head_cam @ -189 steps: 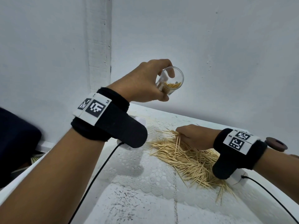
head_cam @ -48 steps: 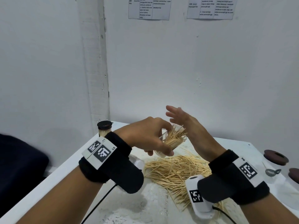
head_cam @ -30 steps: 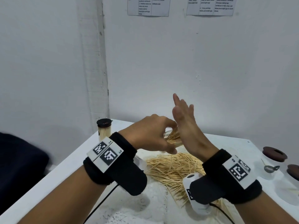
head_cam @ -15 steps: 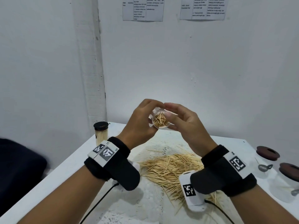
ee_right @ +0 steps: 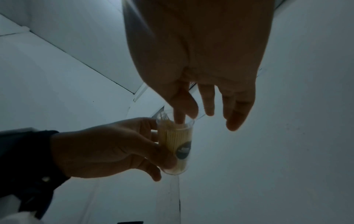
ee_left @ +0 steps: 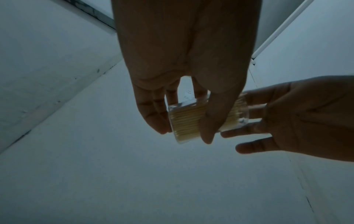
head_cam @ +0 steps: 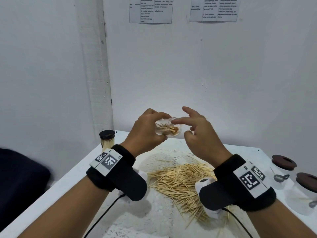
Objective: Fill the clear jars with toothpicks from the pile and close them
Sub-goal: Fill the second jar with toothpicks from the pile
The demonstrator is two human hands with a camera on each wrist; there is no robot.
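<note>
I'm looking over the table (head_cam: 82, 170) first, with the pile (head_cam: 178, 179) lying beneath both raised hands. A capped full jar (head_cam: 106, 140) is standing at the far left edge. My left hand (head_cam: 145, 131) is curling round the open jar (head_cam: 169, 128), holding it up tilted, mouth pointing right toward the right hand (head_cam: 199, 134) (the nearer one for tamping). That hand's fingers are spreading loose, gripping nothing, forefinger (ee_right: 179, 116) dipping into the mouth onto the toothpick ends. I'm judging pressing along the jar's axis comes next.
</note>
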